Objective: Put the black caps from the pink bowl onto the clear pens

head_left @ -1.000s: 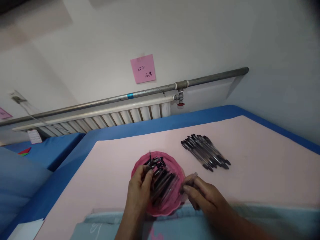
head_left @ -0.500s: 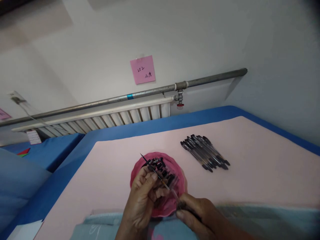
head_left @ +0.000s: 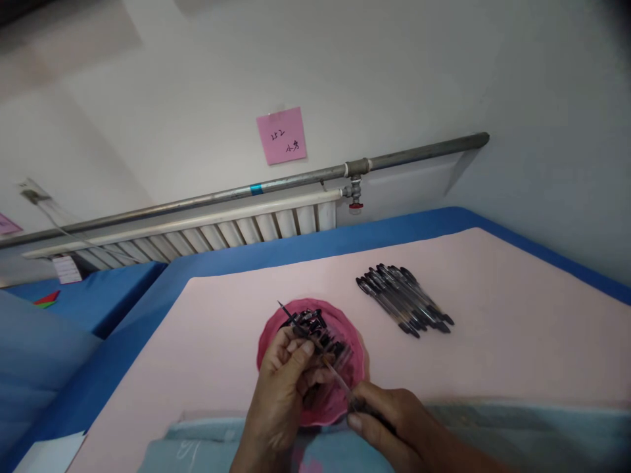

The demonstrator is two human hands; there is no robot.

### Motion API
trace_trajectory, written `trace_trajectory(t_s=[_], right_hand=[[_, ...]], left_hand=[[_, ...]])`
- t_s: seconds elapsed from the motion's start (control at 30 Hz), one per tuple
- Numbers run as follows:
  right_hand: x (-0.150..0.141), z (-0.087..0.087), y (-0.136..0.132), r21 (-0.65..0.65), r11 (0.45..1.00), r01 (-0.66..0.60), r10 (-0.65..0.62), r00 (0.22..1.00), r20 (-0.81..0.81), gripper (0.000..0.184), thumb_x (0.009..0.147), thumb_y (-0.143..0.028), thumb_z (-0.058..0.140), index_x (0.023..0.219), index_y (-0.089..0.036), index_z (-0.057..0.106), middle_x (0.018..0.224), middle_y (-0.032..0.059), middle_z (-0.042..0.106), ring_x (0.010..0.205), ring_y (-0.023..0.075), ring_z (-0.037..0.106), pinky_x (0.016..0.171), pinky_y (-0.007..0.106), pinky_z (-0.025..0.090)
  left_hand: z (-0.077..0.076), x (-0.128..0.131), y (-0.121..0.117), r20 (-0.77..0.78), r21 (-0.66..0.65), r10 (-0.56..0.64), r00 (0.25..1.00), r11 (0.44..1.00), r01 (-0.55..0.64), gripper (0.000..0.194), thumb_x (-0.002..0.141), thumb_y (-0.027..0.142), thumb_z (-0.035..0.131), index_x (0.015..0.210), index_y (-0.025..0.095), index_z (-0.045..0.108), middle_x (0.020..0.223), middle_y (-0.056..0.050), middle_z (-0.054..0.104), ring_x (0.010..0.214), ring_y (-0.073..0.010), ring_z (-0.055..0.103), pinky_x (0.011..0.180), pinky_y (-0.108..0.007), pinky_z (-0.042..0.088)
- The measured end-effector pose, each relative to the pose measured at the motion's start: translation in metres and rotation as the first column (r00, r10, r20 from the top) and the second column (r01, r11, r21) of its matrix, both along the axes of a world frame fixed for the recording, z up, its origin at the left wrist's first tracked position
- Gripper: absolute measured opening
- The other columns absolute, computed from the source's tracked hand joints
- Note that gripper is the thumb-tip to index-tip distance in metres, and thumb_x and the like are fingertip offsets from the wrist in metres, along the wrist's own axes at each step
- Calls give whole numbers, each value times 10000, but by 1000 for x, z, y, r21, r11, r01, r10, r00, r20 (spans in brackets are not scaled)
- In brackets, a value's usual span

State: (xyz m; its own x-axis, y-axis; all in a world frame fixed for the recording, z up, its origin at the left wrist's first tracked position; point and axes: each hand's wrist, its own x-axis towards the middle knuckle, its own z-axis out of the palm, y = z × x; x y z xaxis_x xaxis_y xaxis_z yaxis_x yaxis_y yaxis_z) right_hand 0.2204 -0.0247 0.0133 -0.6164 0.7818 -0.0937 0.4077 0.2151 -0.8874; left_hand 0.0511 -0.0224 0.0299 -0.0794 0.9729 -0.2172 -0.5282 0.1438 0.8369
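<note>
Covering most of the blue table (head_left: 315,246), a pale pink sheet (head_left: 493,341) bears a round pink basket (head_left: 266,336) of dark pen parts (head_left: 310,320); to the right, black pens (head_left: 401,299) lie side by side. By the rim, the right hand (head_left: 389,414) grips a clear barrel (head_left: 340,381); over the basket, the left hand (head_left: 280,381) pinches a dark refill (head_left: 286,314), point tilted up-left; whether barrel and refill touch is unclear
</note>
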Motion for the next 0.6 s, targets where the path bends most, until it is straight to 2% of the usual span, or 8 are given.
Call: trace_trajectory(t_s=[0.17,0.4,0.47,0.6], right_hand=[[-1,-2,1,-43,999,7,-8,999,-33,203,840,-340,441,701,-210,512,623,-33,522,573,119,449,543,231,316],[-2,-2,2,-145,989,-30,16,995,-95,213,821,-297,438,629,-207,415,513,-70,338,476,86,331,470,216,256],[-2,-4,1,-131,991,-29,18,996,-86,214,824,-309,437,636,-206,430,523,-65,356,486,90,340,471,216,260],[-1,-6,-1,-8,1000,16,-17,999,-37,212,824,-337,458,665,-200,487,597,-36,462,554,109,392,526,225,306]], left_hand=[[-2,-2,1,-27,19,-22,999,1000,22,171,730,236,658,853,175,556,751,4,562,697,-138,612,543,-216,508],[-1,-5,1,-50,-8,-55,997,998,55,184,716,257,666,838,165,564,706,13,555,593,-92,561,512,-201,495],[-1,-4,1,-69,-12,-42,997,999,41,217,691,275,687,835,161,571,714,6,561,600,-97,565,507,-201,492],[-3,-2,1,-132,-7,-20,991,1000,19,227,685,291,691,829,161,574,743,4,563,599,-96,563,520,-214,500]])
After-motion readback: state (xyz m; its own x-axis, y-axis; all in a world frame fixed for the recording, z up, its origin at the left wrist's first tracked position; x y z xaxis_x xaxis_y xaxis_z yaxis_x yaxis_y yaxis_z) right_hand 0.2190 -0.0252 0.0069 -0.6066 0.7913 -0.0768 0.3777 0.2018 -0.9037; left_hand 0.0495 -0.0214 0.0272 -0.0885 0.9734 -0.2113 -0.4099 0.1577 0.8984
